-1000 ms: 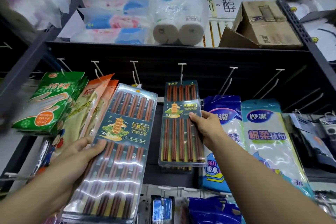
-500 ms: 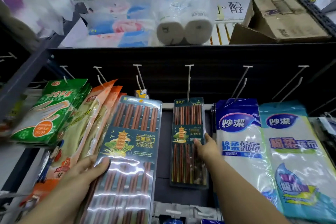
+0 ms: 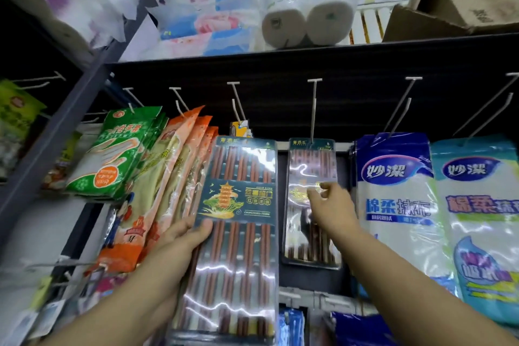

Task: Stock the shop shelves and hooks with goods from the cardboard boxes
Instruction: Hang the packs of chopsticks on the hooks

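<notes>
The left hand grips a chopstick pack by its left edge, thumb on the front, holding it up just below the hooks. The right hand reaches to a second pack hanging on the centre hook, fingers loosely curled at its face — whether they pinch it I cannot tell. The risk: a nudge could swing the hung pack off its hook, and the glossy held pack could slip from a one-edge grip.
</notes>
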Motion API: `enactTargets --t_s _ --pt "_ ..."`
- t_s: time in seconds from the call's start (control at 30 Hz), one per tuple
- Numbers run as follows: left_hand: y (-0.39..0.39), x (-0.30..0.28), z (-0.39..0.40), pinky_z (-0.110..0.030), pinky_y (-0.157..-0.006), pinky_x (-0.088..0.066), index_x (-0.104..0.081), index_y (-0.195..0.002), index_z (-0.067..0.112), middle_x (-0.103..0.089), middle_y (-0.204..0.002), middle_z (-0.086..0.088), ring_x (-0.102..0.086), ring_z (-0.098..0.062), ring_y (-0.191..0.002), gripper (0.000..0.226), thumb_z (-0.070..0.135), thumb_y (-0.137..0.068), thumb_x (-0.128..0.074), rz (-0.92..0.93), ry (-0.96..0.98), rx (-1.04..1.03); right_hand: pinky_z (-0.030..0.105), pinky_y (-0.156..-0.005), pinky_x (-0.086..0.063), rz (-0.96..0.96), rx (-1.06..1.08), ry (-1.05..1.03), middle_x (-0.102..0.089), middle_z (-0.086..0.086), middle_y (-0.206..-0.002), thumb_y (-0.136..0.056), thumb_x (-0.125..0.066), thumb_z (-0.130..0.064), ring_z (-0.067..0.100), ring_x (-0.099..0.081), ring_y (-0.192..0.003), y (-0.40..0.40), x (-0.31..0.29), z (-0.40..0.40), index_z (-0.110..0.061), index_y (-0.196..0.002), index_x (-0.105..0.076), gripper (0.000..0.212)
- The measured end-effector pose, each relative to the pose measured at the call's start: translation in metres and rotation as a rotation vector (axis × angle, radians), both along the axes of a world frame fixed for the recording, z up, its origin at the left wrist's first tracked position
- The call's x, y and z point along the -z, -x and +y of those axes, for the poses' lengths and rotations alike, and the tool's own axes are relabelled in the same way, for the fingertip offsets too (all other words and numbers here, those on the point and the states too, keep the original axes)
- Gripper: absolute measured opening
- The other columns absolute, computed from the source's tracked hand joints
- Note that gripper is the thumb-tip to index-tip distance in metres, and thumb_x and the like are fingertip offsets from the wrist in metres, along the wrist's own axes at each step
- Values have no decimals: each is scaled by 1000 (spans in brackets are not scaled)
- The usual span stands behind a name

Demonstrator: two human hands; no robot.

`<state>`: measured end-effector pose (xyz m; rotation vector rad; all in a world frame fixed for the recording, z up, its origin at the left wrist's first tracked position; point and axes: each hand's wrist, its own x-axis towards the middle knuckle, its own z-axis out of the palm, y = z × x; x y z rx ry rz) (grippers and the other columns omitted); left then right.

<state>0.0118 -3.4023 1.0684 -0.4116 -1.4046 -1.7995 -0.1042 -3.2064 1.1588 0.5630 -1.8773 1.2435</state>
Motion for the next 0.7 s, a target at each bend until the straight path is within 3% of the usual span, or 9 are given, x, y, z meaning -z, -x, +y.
enactTargets --t_s 0.07,0.13,0.23,0.37,0.43,0.53,0.63,0.7 --pt "10 0 1 -38 -69 -52 -65 -95 11 -73 -81 -14 -68 -25 -65 13 21 -87 -62 -1 -3 75 37 -69 -53 -112 -411 19 -62 4 -93 -98 -40 -48 17 -60 -79 -34 19 -4 -11 -122 -50 45" --pt "15 -7 15 -34 -62 -53 -64 -93 11 -73 -75 -11 -68 -23 -58 11 21 -90 -59 -10 -1 90 35 -75 -54 -209 -564 -111 -66 2 -93 -94 -37 -58 16 -64 -84 -50 38 -4 -15 -115 -57 52" --pt "22 -17 31 -30 -54 -53 -64 -93 11 -73 -72 -9 -69 -20 -58 14 24 -92 -58 -37 -21 97 43 -95 -51 -242 -573 -104 -70 2 -104 -90 -53 -52 18 -68 -96 -52 59 4 -20 -121 -53 45" --pt "25 -29 47 -35 -74 -52 -69 -98 12 -73 -94 -11 -67 -22 -79 20 28 -92 -58 -24 104 16 34 -86 -52 -143 -541 9 -67 6 -114 -93 -57 -35 20 -67 -99 -48 56 27 -24 -119 -49 30" --pt "21 -33 50 -29 -65 -49 -66 -96 14 -68 -92 -10 -60 -18 -74 16 26 -94 -56 -10 155 -92 40 -86 -54 -30 -472 22 -66 4 -113 -92 -59 -35 19 -67 -98 -53 43 39 -26 -115 -51 26" --pt "12 -33 49 -27 -59 -44 -61 -89 15 -59 -82 -8 -51 -16 -64 10 19 -95 -55 -7 171 -189 47 -93 -52 45 -433 83 -69 5 -109 -84 -65 -43 21 -67 -98 -54 24 46 -16 -122 -53 48" --pt "7 -31 40 -29 -53 -41 -58 -85 12 -57 -80 -10 -49 -17 -57 11 14 -95 -53 -14 159 -247 45 -90 -53 59 -420 137 -69 7 -100 -92 -60 -30 21 -69 -90 -53 8 48 -12 -114 -56 28" --pt "3 -31 35 -28 -50 -40 -57 -84 12 -57 -78 -11 -49 -17 -55 11 12 -95 -53 -28 155 -269 41 -78 -57 39 -449 172 -71 8 -97 -95 -56 -26 22 -71 -83 -52 0 49 -11 -112 -58 23"
